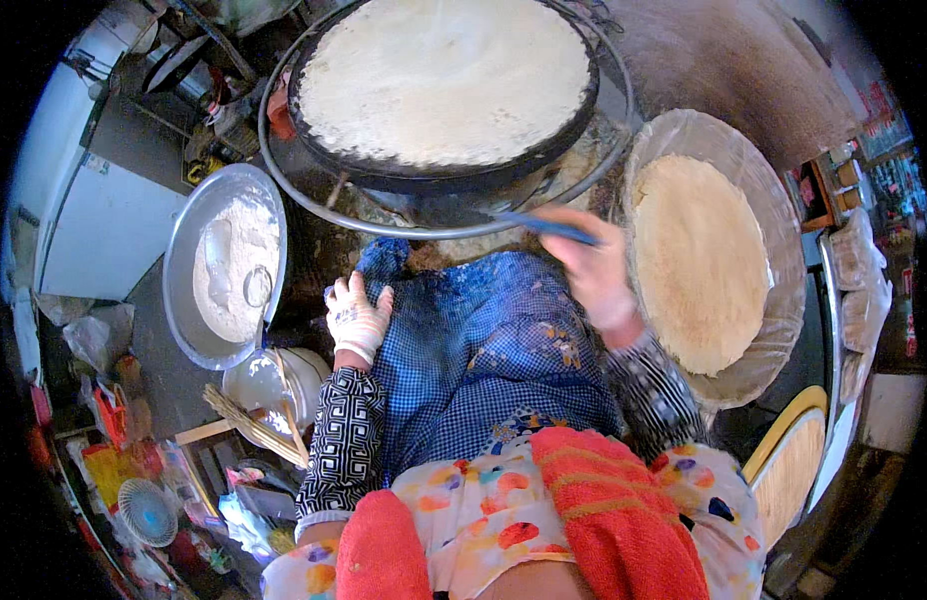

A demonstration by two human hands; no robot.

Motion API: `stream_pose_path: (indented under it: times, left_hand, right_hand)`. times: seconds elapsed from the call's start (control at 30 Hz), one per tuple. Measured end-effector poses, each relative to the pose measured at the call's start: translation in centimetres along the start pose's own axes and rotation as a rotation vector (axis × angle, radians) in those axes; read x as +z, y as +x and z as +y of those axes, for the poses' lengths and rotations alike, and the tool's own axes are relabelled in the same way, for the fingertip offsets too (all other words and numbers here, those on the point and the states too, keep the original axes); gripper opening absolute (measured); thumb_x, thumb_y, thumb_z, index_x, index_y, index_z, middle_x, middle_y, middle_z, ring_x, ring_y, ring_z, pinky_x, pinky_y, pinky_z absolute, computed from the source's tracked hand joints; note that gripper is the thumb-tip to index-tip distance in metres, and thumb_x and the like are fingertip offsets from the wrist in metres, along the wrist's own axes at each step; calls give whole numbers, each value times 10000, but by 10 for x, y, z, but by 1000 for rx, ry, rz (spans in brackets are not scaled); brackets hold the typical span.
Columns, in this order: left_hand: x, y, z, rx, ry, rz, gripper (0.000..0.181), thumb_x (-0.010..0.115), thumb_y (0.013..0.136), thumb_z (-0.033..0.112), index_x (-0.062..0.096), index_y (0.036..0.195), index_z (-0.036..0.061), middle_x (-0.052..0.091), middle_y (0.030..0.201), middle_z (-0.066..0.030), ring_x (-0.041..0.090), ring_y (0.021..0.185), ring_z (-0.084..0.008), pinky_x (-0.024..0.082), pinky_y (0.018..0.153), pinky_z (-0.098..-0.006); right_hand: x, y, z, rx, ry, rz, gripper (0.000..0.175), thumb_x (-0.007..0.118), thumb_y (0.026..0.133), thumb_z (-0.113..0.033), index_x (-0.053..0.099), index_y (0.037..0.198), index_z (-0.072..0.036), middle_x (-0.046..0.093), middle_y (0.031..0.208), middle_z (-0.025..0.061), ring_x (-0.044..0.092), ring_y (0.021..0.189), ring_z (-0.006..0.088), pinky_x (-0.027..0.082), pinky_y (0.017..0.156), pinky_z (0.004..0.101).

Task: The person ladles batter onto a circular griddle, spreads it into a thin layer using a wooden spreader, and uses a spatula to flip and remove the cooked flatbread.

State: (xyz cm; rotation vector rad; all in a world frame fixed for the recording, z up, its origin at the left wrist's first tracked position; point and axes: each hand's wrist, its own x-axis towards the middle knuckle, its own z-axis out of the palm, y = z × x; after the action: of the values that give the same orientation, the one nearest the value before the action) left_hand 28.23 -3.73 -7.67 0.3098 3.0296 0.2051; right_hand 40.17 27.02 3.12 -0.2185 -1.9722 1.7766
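My right hand (598,262), blurred by motion, grips a flat blue scraper-like tool (550,227) near the front of the metal ring (433,234). Inside that ring sits a round black griddle (426,182). A thin pale sheet of batter or dough (448,82) covers most of its top, with a ragged near edge. My left hand (357,316), in a whitish glove, rests on the blue checked apron (471,360) over my left knee. Its thumb stands apart from the fingers, and it holds nothing that I can see.
Right of the griddle, a plastic-lined basket (782,322) holds round tan flatbread (700,270). On the left a metal basin (182,300) contains white batter or flour (227,307) and a ladle (258,283). Below it are a pale bucket (310,375) and a straw brush (257,427).
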Motion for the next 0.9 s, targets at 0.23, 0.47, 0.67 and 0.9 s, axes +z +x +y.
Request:
stream_pose_path:
  times: [0.23,0.47,0.67,0.9]
  left_hand:
    - [-3,-10,-9,22,-126,33,672,675,816,418,450,1339,61,437,1357,-237,415,1241,-437,373,1034,-497]
    - [-46,64,-45,129,-261,457,642,707,791,173,419,1325,-35,401,1350,-293,415,1219,-461,363,1043,-487]
    - [-80,201,-102,164,189,380,610,678,761,131,440,1315,40,433,1370,-185,377,1302,-373,338,1063,-464]
    - [-86,239,-77,667,393,-75,581,778,580,166,541,1096,42,512,1225,-189,425,1262,-348,307,1117,-431]
  right_hand:
    - [30,87,79,-577,-1070,51,230,621,620,-89,656,828,-183,642,844,10,582,889,223,377,841,447]
    - [61,102,85,-663,-1082,34,151,615,646,-153,644,782,-212,627,796,-15,589,864,213,372,831,435]
    - [64,113,76,-592,-1197,-13,117,617,692,-165,653,792,-214,629,805,-3,593,881,223,368,830,437]
    - [55,122,81,-576,-1241,-1,110,614,709,-184,650,811,-208,615,817,15,578,891,234,362,846,436]
